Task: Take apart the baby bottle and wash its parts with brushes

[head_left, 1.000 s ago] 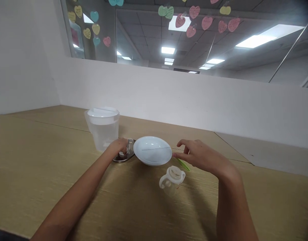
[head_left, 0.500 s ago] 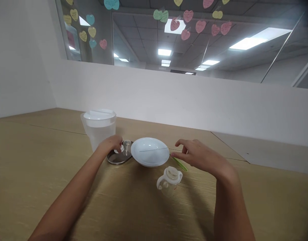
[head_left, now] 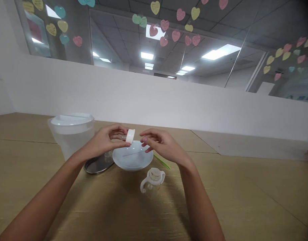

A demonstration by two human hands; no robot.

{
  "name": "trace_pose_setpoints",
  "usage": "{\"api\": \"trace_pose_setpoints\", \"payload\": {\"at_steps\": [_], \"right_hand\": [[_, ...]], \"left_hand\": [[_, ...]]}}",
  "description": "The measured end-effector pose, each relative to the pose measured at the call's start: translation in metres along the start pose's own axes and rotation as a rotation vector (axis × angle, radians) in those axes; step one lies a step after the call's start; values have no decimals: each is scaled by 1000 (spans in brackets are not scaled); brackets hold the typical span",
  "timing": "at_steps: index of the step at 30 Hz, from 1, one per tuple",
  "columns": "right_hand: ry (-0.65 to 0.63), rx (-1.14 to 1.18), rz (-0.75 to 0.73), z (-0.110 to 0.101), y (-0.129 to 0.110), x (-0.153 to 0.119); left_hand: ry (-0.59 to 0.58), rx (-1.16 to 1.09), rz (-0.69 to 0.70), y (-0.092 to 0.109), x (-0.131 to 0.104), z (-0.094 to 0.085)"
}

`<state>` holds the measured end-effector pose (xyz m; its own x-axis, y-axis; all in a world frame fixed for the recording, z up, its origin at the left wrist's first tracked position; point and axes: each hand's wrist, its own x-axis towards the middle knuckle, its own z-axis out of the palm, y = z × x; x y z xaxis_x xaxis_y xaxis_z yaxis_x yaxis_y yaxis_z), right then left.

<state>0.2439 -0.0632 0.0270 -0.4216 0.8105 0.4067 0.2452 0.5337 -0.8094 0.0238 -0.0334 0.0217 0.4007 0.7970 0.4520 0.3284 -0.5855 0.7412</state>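
Between the fingers [head_left: 119, 128] of the left hand [head_left: 105, 140] sits a round white cap [head_left: 130, 136], probably plastic; near them, the right hand [head_left: 165, 143] curls, fingers parted.

1. The pitcher [head_left: 75, 139] is standing left, behind the tray [head_left: 95, 165].
2. The bowl [head_left: 132, 163] is sitting right of the tray.
3. The bottle [head_left: 154, 180] is standing before the bowl.
4. The stick [head_left: 162, 162] is lying right of the bowl.
5. The cap [head_left: 130, 136] is resting in the left hand [head_left: 105, 140].

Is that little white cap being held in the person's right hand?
No, the white cap is in the left hand, with a visible gap between it and the right hand.
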Motion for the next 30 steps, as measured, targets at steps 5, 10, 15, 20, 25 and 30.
{"api": "trace_pose_setpoints", "payload": {"at_steps": [5, 10, 15, 20, 25, 30], "right_hand": [[135, 8, -118, 8, 0, 5], [323, -30, -178, 10, -3, 4], [225, -82, -55, 9, -4, 2], [228, 2, 27, 12, 0, 6], [357, -92, -54, 16, 7, 12], [445, -182, -128, 21, 16, 18]], "left_hand": [[-74, -392, 81, -8, 2, 26], [-19, -361, 123, -11, 1, 38], [11, -243, 159, -4, -1, 39], [139, 1, 200, 5, -3, 37], [42, 140, 187, 9, -6, 33], [124, -30, 178, 6, -4, 35]]}}
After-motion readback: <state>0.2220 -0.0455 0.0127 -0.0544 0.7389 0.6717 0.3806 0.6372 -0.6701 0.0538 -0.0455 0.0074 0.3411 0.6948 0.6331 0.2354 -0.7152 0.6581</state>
